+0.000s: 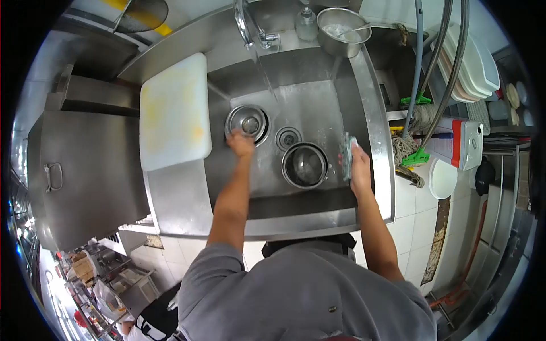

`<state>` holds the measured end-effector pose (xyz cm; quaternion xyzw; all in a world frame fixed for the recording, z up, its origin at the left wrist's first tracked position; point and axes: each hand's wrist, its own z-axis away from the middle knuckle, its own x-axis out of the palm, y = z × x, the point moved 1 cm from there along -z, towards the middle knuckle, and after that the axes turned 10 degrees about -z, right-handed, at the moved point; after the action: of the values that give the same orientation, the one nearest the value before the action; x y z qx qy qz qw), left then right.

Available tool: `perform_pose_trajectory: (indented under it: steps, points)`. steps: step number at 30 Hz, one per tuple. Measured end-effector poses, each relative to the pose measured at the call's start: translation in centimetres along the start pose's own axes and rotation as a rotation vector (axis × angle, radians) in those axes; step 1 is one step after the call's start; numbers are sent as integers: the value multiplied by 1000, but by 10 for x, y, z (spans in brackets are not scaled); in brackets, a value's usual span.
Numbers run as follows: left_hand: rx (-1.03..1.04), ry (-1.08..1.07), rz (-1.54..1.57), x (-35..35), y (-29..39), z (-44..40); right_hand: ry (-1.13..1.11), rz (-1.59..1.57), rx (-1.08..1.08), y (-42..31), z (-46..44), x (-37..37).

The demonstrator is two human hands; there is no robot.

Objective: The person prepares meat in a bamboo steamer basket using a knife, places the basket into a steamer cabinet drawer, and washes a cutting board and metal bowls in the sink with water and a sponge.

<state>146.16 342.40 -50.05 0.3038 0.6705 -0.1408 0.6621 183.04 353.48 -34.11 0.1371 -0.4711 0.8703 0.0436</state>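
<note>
Inside the steel sink [261, 176], my left hand [242, 143] has its fingers closed on the near rim of a round metal bowl [247, 122]. My right hand [359, 165] grips a greenish scrubbing pad [346, 156] over the sink's right side. Between the hands, a second round metal container [305, 165] stands near the drain [288, 138]. Water falls from the faucet [243, 28] behind the bowl.
A stained white cutting board [175, 113] lies across the sink's left side. Behind the sink stand a soap bottle [306, 25] and a metal pot [344, 34] with a utensil. Mops [418, 156] and hoses are at the right. Part of another person shows at the lower left.
</note>
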Motion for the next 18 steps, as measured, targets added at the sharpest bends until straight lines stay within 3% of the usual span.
perform_pose_trajectory:
  steps: [1,3,4,6,9,10,12,16,18]
  points:
    - [-61,45,-300,-24,5,-13,-3,2,53,1,7,-5]
    - [-183,-197,-390,-28,5,-39,-38,-8,59,0,20,-9]
    - [-173,-200,-371,-12,5,-50,-24,19,68,0,24,-11]
    - [-367,-339,-499,18,1,-59,-58,40,71,1,28,-13]
    - [-517,-315,-277,32,0,-63,-65,62,84,-2,25,-15]
    - [-517,-324,-279,20,6,-58,-88,117,53,1,21,-18]
    - [-258,-396,-207,-8,12,-55,-108,103,55,0,22,-14]
    - [-109,-432,-317,1,16,-52,-156,202,28,17,12,-14]
    - [-112,-409,-213,9,37,-47,-170,169,81,18,16,-10]
